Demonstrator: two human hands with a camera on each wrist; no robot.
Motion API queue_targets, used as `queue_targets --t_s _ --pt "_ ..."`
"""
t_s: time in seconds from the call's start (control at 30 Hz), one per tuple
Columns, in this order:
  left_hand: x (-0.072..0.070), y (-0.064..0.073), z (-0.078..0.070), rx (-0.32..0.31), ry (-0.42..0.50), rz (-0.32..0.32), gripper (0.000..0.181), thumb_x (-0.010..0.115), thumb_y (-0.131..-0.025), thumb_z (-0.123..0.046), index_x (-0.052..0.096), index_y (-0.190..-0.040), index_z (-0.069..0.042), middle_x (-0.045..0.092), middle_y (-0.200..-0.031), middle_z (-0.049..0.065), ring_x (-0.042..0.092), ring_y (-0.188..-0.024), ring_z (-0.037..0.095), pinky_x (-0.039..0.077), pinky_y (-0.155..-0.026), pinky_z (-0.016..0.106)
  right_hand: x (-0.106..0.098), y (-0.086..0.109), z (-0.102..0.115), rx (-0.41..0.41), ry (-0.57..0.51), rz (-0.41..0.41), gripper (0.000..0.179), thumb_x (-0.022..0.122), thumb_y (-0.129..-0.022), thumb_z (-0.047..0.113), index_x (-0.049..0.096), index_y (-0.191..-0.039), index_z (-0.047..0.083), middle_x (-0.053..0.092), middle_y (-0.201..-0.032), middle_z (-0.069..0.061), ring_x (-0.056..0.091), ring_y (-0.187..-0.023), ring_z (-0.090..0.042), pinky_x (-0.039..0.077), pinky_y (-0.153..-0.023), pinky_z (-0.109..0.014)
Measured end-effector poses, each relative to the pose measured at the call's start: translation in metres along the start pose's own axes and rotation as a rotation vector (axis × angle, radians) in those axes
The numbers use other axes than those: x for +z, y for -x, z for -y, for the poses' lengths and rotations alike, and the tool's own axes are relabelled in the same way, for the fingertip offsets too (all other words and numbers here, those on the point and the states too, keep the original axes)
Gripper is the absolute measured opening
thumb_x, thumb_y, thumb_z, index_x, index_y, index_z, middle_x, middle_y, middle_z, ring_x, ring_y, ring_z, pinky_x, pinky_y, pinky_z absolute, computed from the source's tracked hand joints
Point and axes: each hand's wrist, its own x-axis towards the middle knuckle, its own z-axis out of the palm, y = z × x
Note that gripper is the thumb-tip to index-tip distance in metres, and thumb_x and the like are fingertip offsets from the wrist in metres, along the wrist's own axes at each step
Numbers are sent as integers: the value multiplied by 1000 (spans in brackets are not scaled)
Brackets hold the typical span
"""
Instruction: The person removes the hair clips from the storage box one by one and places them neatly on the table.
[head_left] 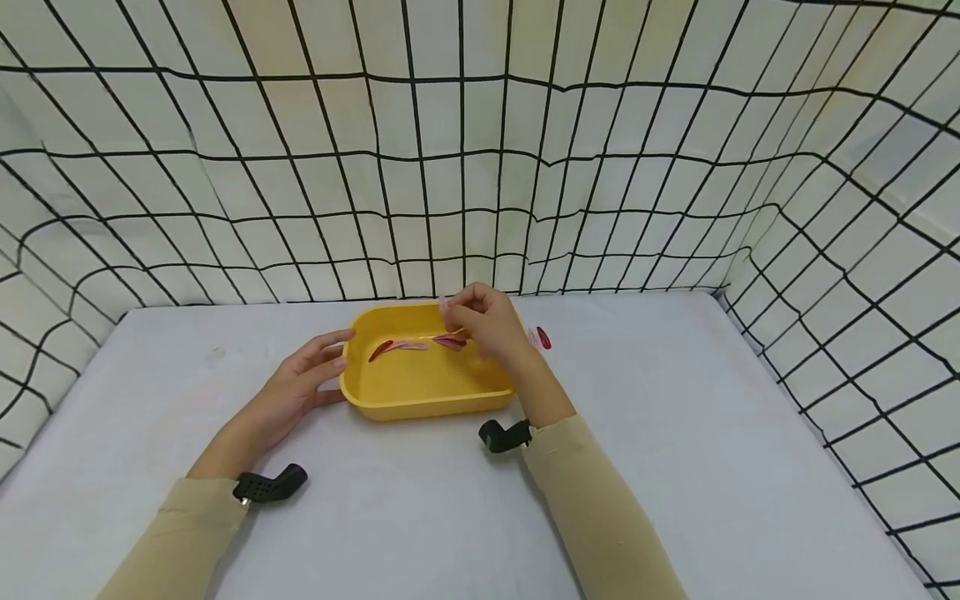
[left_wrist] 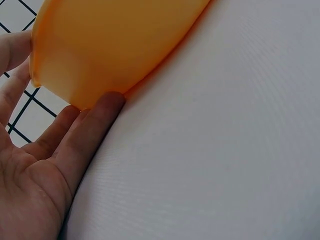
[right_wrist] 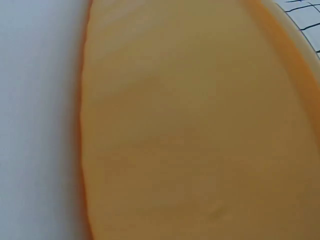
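Note:
A yellow plastic tray [head_left: 420,408] with raised walls stands on the white table. My left hand [head_left: 303,375] rests against its left side, the fairly straight fingers touching the outer wall and rim; the left wrist view shows these fingers [left_wrist: 100,112] on the wall. Over the tray's back right part, my right hand [head_left: 487,321] pinches a small pink piece [head_left: 443,307] between thumb and fingers; it resembles a hair clip, but is too small to tell. Slim pink and dark red pieces [head_left: 380,350] lie in the tray, with another pink and red cluster [head_left: 450,342] below my right hand.
Right of the tray, beside my right hand, lie a dark red oval piece [head_left: 543,337] and a pink one. A black wire grid [head_left: 461,154] with white behind it borders the table [head_left: 675,433] at the back and sides. The right wrist view is filled mostly by the tray's wall [right_wrist: 200,125].

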Motion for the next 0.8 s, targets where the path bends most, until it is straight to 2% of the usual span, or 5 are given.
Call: queue_targets --t_s 0.23,0.43,0.63,0.7,0.8 --pt "0 -2 3 -5 7 4 53 50 -105 -33 34 -154 -19 21 -162 18 49 -128 19 57 -91 29 -2 1 1 17 7 33 33 66 -95 13 66 -128 11 69 -99 -12 71 -84 -22 60 -85 -39" --pt "-1 -2 1 -4 26 9 53 52 -105 -33 35 -153 -19 23 -161 18 53 -123 13 57 -91 30 -3 0 1 36 -43 44 27 65 -97 12 69 -124 12 68 -118 -13 74 -91 -24 59 -88 -37" --pt "1 -2 -1 -11 28 8 53 52 -105 -33 36 -153 -19 23 -161 17 52 -123 14 57 -91 30 -5 -1 0 68 -48 53 33 61 -98 9 63 -131 11 61 -122 -22 74 -93 -24 60 -85 -34" --pt "1 -1 0 -8 27 8 53 51 -105 -33 36 -153 -19 23 -161 17 52 -123 14 57 -91 30 -6 -1 1 80 -49 59 31 59 -99 11 62 -130 10 60 -124 -23 73 -94 -23 60 -83 -31" --pt "0 -1 0 -1 27 12 53 51 -105 -34 35 -153 -19 23 -161 17 52 -123 13 57 -91 30 -8 -1 1 98 -32 65 23 60 -100 21 63 -121 12 66 -118 -19 73 -95 -25 53 -60 -27"
